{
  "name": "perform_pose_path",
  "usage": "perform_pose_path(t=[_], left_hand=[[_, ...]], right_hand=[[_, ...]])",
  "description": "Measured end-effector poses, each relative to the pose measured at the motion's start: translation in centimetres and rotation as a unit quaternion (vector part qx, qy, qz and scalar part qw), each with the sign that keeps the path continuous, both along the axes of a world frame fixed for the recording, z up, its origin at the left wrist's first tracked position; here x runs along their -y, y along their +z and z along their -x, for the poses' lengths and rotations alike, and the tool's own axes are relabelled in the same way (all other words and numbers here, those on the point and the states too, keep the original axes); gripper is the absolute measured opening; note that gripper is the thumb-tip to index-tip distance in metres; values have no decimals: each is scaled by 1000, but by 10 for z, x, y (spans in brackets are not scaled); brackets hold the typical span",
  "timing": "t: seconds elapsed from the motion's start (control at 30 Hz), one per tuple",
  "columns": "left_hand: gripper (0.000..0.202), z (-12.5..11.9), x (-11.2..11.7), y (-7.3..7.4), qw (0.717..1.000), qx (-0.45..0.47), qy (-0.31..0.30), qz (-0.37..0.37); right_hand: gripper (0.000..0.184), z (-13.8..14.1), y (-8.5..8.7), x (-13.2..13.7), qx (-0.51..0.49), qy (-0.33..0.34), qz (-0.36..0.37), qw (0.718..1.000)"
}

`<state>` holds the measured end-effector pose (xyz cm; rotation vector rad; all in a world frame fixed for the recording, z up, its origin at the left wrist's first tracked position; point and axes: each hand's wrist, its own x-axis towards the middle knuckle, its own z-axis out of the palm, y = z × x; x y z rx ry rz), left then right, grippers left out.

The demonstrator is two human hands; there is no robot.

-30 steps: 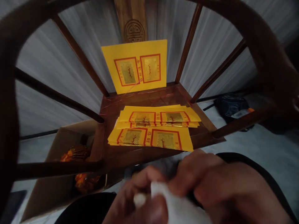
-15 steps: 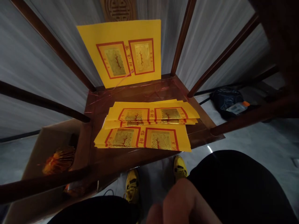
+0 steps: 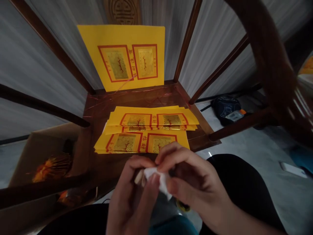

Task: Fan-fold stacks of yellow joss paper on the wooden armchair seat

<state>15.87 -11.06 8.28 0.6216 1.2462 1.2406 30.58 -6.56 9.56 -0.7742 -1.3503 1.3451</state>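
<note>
The left hand [image 3: 130, 199] and right hand [image 3: 195, 184] are raised together just in front of the dark wooden chair seat [image 3: 137, 98], both closed around a crumpled white tissue [image 3: 156, 178]. The left hand rises from below with its fingers curled upward, and a pale rounded piece [image 3: 139, 177] shows at its fingertips, too partly hidden to identify. The right hand reaches in from the lower right, wrist low and fingers arched leftward over the tissue, pinching it against the left hand.

Just beyond the hands, overlapping yellow joss paper sheets [image 3: 149, 129] with red-bordered gold panels lie in two rows on the chair seat. A single matching sheet [image 3: 127, 55] stands tilted against the chair's back, at the rear of the seat. Left of the seat, a cardboard box [image 3: 24, 163] holds orange-tipped bundles [image 3: 51, 168]. Right of the seat, a black bag [image 3: 225, 109] lies on the floor [image 3: 256, 143], well beyond the chair's arm [image 3: 241, 124].
</note>
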Motion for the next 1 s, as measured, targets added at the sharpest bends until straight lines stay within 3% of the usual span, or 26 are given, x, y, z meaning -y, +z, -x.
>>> perform_pose_path(t=[0.1, 0.27, 0.37, 0.5, 0.67, 0.77, 0.83, 1.0], left_hand=[[32, 0, -11, 0, 999, -25, 22, -21], [23, -1, -15, -14, 999, -10, 43, -25], [22, 0, -15, -19, 999, 33, 20, 7], [25, 3, -18, -24, 998, 54, 17, 20], [28, 12, -21, -33, 995, 97, 15, 14], [27, 15, -17, -31, 994, 108, 2, 3], [28, 15, -14, -21, 995, 100, -8, -8], [22, 16, 2, 27, 996, 7, -54, -75]], right_hand=[[10, 6, -10, -3, 44, -23, -20, 999], [17, 6, -30, -8, 133, -116, -50, 983], [15, 4, -41, -13, 225, -161, -175, 945], [33, 5, -54, -11, 290, -127, -329, 890], [59, 7, -58, -2, 351, -76, -372, 856], [68, 8, -54, 4, 323, -71, -369, 869], [67, 8, -46, 10, 280, -75, -360, 887], [46, 5, 1, 25, 158, -119, -290, 936]])
